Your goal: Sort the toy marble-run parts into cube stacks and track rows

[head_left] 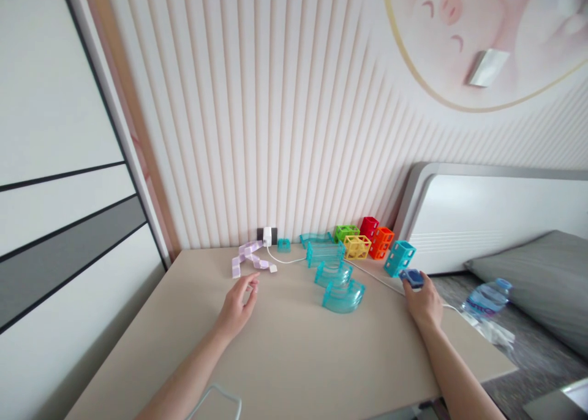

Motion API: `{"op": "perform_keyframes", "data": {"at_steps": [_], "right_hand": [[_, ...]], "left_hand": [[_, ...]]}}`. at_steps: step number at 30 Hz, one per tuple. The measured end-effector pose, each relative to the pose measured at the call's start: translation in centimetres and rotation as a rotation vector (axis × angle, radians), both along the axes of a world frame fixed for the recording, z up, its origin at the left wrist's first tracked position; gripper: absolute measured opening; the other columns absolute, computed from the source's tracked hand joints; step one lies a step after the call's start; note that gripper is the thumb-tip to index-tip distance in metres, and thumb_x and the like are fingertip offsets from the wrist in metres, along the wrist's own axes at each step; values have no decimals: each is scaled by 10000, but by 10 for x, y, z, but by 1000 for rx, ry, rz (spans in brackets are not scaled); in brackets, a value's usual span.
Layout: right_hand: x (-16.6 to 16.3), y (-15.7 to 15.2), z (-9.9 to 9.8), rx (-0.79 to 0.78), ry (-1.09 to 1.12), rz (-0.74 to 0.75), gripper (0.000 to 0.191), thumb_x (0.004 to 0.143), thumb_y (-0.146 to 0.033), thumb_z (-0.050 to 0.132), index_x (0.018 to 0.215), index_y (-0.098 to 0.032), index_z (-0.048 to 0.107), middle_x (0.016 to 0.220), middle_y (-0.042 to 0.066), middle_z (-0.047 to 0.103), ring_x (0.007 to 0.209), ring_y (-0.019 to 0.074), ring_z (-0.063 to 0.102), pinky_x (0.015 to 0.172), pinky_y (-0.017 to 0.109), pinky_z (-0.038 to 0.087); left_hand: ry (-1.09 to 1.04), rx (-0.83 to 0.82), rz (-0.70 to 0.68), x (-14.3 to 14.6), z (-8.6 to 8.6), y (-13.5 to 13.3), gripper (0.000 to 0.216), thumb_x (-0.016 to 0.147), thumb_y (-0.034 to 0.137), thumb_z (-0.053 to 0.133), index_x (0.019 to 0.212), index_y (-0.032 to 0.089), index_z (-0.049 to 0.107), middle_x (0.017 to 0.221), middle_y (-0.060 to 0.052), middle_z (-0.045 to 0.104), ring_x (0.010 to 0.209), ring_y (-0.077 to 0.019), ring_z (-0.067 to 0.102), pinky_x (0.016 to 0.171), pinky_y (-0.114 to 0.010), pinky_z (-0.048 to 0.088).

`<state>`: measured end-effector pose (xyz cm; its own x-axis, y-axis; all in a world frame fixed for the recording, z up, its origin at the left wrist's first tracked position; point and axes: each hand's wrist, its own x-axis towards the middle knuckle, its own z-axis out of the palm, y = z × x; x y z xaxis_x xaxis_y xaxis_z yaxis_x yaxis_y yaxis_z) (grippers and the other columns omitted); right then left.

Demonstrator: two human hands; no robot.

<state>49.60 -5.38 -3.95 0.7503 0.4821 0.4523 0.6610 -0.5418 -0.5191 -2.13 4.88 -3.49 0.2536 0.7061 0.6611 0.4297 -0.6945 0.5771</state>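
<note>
- Nearest, at the bottom edge: white wire loop (215, 398), lying on the surface (294, 352) between the two forearms.
- Rests the left hand (239, 303) palm down on the surface, grip loose and apart, holding nothing, fingertips just short of the purple cube chain (250, 258).
- Pinches a small blue piece (412, 277) with the right hand (425, 303) at the right edge of the surface, grip closed on it as far as can be seen, just beside the teal block (399, 258).
- Further back, loose on the surface: clear curved tracks (337, 285) in a rough row running toward the wall, plus a small teal piece (283, 244) near the white plug (267, 235).
- Bunched against the wall: green block (346, 232), yellow block (357, 247), red block (369, 225) and orange block (381, 242), close together; cannot tell whether any are clipped to one another.
- Trailing from the plug: white cable (285, 261), passing the tracks toward the right hand.
- Off to the right, on the bed: water bottle (487, 297).
- Looks to be at an early stage: only the blue piece in hand, no track seen mounted on a block, the chain lying untouched, nearly all the pieces yet to be handled.
</note>
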Motion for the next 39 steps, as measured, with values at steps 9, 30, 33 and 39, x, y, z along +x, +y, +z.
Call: {"op": "perform_keyframes", "data": {"at_steps": [9, 30, 33, 39], "right_hand": [[6, -2, -7, -105, 26, -17, 657, 825, -485, 487, 1366, -113, 521, 1220, 204, 658, 1068, 354, 621, 872, 420, 463], [-2, -6, -1, -132, 43, -26, 620, 890, -384, 418, 1439, -99, 452, 1302, 227, 563, 1125, 361, 577, 897, 448, 462], [-5, -7, 1, -148, 44, -26, 612, 898, -394, 413, 1438, -111, 457, 1314, 214, 558, 1133, 356, 575, 901, 432, 459], [-10, -9, 4, -184, 48, -48, 618, 890, -404, 432, 1438, -121, 458, 1308, 216, 554, 1111, 353, 585, 898, 421, 458]], "left_hand": [[11, -17, 34, 0, 2, 0, 265, 933, 299, 502, 1156, 206, 611, 957, -70, 727, 842, -212, 704, 766, -348, 583], [17, -74, 4, -3, -4, 2, 267, 933, 295, 498, 1151, 210, 626, 953, -63, 727, 871, -212, 704, 786, -347, 585], [20, -80, 8, -2, -3, 1, 260, 930, 296, 501, 1136, 204, 630, 944, -62, 729, 845, -207, 705, 778, -340, 585], [33, -85, -1, -2, -3, 1, 252, 933, 289, 492, 1129, 199, 622, 943, -61, 727, 840, -201, 698, 783, -341, 585]]}}
